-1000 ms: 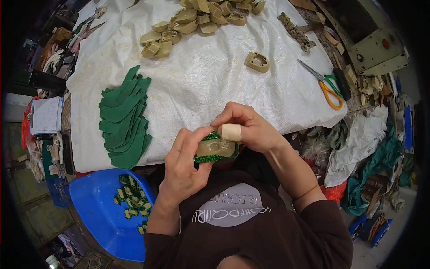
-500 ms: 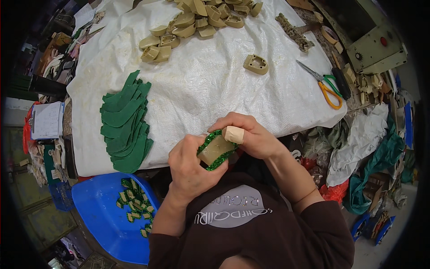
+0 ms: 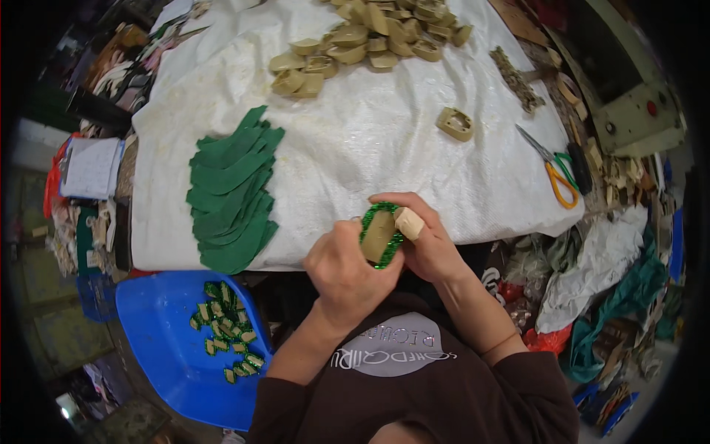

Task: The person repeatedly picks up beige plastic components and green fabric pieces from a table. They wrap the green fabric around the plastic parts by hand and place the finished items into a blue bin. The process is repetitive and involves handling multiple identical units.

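Note:
Close to my body, both hands hold one tan shoe heel (image 3: 378, 237) with glittery green material wrapped around its sides. My left hand (image 3: 342, 265) grips it from the left, fingers curled, with the thumb at the near end. On the other side my right hand (image 3: 430, 243) closes round the far and right edge. Beige tape covers the right thumb, which presses on the green rim. The heel's flat tan face points up. To the left lies a stack of curved green fabric pieces (image 3: 233, 196). A single bare tan heel (image 3: 455, 124) rests beyond my hands.
A white woven sheet (image 3: 355, 140) covers the table. A heap of bare tan heels (image 3: 355, 52) sits at the far side. Orange-and-green-handled scissors (image 3: 555, 174) lie right. A blue basin (image 3: 159, 355) below left holds several green-wrapped heels. Plastic bags (image 3: 592, 259) crowd the right.
The heel has been turned more upright between my hands, and my left hand has shifted round its near end. The whole view has swung, so the table appears moved rightward.

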Motion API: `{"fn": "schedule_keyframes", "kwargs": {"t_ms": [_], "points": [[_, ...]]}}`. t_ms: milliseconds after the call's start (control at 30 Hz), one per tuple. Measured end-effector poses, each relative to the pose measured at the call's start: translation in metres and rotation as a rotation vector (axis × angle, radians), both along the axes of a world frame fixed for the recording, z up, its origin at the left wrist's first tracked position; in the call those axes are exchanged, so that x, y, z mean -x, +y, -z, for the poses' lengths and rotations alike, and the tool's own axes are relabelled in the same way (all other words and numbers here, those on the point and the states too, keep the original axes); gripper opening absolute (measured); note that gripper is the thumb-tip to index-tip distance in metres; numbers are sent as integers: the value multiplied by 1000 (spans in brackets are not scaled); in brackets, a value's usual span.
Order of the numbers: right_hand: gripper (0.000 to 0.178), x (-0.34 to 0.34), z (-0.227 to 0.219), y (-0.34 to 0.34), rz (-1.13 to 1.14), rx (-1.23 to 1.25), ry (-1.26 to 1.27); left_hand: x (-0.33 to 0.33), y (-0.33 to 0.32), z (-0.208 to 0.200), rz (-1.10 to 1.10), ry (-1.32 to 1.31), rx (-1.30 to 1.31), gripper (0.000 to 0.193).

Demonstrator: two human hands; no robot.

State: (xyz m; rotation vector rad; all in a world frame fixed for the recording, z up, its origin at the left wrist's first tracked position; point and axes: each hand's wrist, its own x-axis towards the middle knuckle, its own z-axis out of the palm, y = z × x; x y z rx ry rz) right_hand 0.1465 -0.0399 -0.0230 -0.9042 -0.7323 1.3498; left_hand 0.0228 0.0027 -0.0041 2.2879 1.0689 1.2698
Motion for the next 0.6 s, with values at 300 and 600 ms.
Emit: {"fn": "schedule_keyframes", "kwargs": {"t_ms": [300, 600], "points": [[47, 15, -1, -7, 127, -38, -310, 14, 6, -2, 13, -30, 13, 36], [36, 23, -23, 58, -197, -476, -784, 103, 15, 20, -94, -201, 14, 54]]}}
